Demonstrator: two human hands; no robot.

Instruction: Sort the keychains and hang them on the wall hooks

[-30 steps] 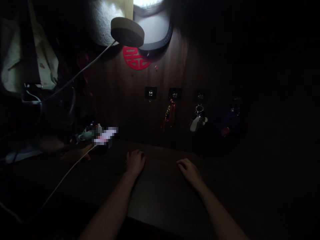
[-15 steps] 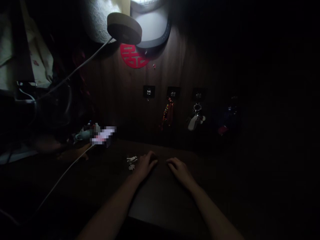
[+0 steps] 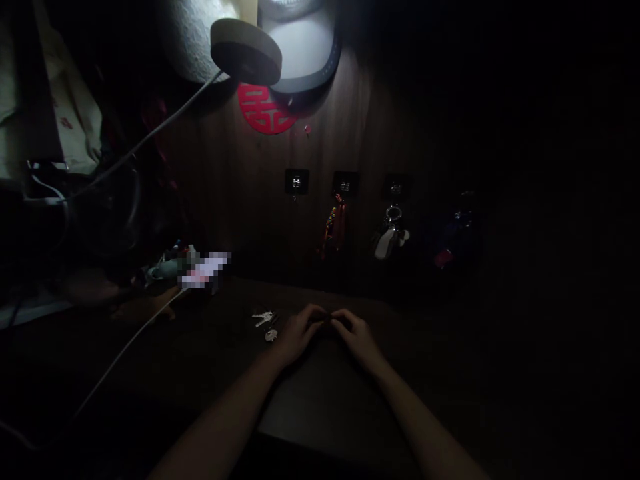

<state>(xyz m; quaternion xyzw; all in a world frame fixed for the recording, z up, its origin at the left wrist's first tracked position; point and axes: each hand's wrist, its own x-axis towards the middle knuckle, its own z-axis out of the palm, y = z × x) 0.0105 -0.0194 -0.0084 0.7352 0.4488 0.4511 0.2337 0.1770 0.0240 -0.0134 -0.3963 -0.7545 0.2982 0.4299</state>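
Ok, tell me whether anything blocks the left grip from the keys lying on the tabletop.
Nothing visible stands between the left grip and the keys just to its left on the tabletop, though dimness limits detail.

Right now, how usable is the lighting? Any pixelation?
Head view: very dark, right edge near black; bright at top; underside of round disc shadowed; oblong patch pixelated; keys distinguishable; too dark to tell what, if anything, left hand and right hand hold.
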